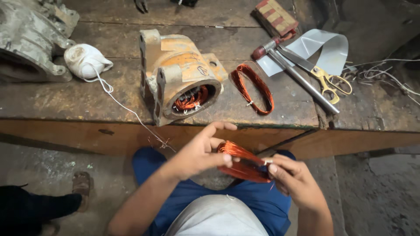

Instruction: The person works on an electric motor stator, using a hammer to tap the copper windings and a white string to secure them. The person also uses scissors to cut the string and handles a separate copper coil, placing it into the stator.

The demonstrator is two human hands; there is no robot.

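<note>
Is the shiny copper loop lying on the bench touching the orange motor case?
Apart. The head view shows bare wood between the copper loop and the orange motor case.

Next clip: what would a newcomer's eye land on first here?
Most likely the bright copper wire coil held between the left hand and right hand, low in the middle. Just above, on the worn wooden bench, stands an orange motor housing with copper windings inside, a second copper coil lying to its right. Gold-handled scissors lie farther right.
</note>
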